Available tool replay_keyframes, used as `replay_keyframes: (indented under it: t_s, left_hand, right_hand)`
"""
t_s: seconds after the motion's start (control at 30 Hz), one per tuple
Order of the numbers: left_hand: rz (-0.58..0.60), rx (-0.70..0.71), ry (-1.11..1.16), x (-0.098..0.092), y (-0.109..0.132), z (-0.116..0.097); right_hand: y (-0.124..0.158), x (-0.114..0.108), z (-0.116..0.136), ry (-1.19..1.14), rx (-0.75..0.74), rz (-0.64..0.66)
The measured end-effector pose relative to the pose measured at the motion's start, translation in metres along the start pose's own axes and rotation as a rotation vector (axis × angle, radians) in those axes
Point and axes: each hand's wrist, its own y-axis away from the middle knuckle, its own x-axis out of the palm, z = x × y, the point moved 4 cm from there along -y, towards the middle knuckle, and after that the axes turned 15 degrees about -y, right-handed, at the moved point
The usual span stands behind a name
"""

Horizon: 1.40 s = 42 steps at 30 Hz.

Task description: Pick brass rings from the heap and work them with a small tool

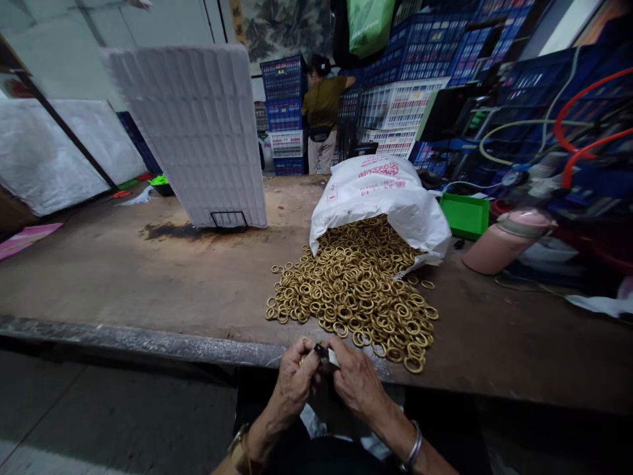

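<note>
My left hand (294,382) and my right hand (357,381) meet at the near edge of a brown worktable (148,277), fingers closed together. Between them sits a small dark and white object (327,355), pinched mainly by my right hand. My left fingers are curled around something brass-coloured, probably a ring; it is mostly hidden. Just beyond my hands lies a heap of several brass rings (356,290), spilling from a white woven sack (380,194) lying on its side.
A stack of white trays (198,132) stands at the back left of the table. A green bin (465,214) and a pink cylinder (504,241) sit right of the sack, with hoses and blue crates behind. A person (321,112) stands far back by crates.
</note>
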Motion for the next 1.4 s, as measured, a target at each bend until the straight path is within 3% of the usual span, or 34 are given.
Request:
replay_keyframes:
  t_s: [0.33, 0.53, 0.73, 0.9, 1.17, 1.3, 1.4]
  left_hand:
    - [0.038, 0.02, 0.021, -0.003, 0.005, 0.004]
    - [0.191, 0.006, 0.28, 0.003, 0.016, -0.007]
    - [0.15, -0.127, 0.47, -0.001, 0.004, 0.0]
    - [0.162, -0.15, 0.557, -0.005, 0.001, 0.01]
    - [0.129, -0.27, 0.709, -0.01, -0.01, 0.029]
    - [0.089, -0.274, 0.68, -0.009, -0.012, 0.025]
    - [0.123, -0.247, 0.62, -0.003, -0.016, 0.016]
  right_hand:
    - [-0.003, 0.004, -0.001, -0.019, 0.043, 0.117]
    - [-0.011, -0.013, -0.025, 0.167, 0.133, -0.024]
    - [-0.031, -0.036, -0.03, 0.281, 0.111, -0.221]
    - [-0.041, -0.033, -0.036, 0.398, 0.188, -0.178]
    - [-0.04, -0.03, -0.039, 0.36, 0.141, -0.184]
    - [-0.039, -0.039, -0.036, 0.304, 0.087, -0.202]
    - [-0.039, -0.044, -0.039, 0.2, 0.023, -0.214]
